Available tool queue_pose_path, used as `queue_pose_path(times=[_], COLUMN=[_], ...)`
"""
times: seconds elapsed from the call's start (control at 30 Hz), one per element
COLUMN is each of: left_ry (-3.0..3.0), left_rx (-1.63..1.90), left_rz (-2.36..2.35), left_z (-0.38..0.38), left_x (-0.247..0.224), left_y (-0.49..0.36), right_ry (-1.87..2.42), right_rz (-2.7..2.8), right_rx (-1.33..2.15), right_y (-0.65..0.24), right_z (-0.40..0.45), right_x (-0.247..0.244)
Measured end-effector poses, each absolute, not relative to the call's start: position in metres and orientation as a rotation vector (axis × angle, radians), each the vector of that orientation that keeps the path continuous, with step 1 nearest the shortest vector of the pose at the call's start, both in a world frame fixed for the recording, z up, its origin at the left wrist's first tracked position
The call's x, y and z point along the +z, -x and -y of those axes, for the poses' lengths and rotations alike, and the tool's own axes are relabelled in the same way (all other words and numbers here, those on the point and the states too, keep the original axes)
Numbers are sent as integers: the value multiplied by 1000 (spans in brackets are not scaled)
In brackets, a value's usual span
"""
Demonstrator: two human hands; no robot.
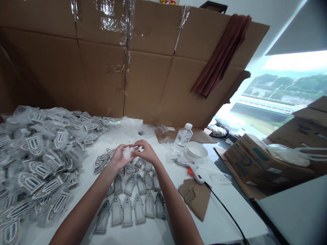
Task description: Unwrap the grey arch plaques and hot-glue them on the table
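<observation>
Close together over the middle of the table, my left hand [118,157] and my right hand [146,151] both grip a small whitish, translucent piece [128,152]; its kind cannot be made out. My left fingers curl under and around it, while my right thumb and fingertips pinch its right side. Below the hands lie rows of grey arched window-shaped frames [127,210], several with a pointed top. To the left of my left hand, a few patterned arched pieces [100,162] rest in a small heap.
A large pile of plastic-wrapped arched pieces [41,167] covers the left side. On the right are a clear bottle [183,138], a white bowl [197,150], a corded glue gun [194,171] and torn cardboard [196,197]. A tall cardboard wall [101,74] stands behind.
</observation>
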State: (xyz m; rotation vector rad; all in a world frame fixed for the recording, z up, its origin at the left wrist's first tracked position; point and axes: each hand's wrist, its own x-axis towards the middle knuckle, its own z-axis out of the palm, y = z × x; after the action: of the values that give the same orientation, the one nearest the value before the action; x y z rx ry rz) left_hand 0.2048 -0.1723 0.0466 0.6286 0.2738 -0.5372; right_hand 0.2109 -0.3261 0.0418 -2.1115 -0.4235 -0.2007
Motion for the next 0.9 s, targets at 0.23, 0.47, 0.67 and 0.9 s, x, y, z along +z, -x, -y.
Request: queue_pose_path(times=[0.23,0.47,0.67,0.9], left_ry=[-636,-602,-576,-572], left_rx=[-538,-565,-566,-534], left_rz=[-305,-287,-268,-260], left_z=[173,172,166,158], left_x=[46,44,38,42], left_y=[-204,-204,-210,-212], right_ry=[2138,2107,2080,2121], right_rz=[378,269,88,-69], right_rx=[-250,-317,-314,-60], right_y=[-213,-215,-223,-226], right_z=[328,331,346,357], right_x=[40,42,38,23])
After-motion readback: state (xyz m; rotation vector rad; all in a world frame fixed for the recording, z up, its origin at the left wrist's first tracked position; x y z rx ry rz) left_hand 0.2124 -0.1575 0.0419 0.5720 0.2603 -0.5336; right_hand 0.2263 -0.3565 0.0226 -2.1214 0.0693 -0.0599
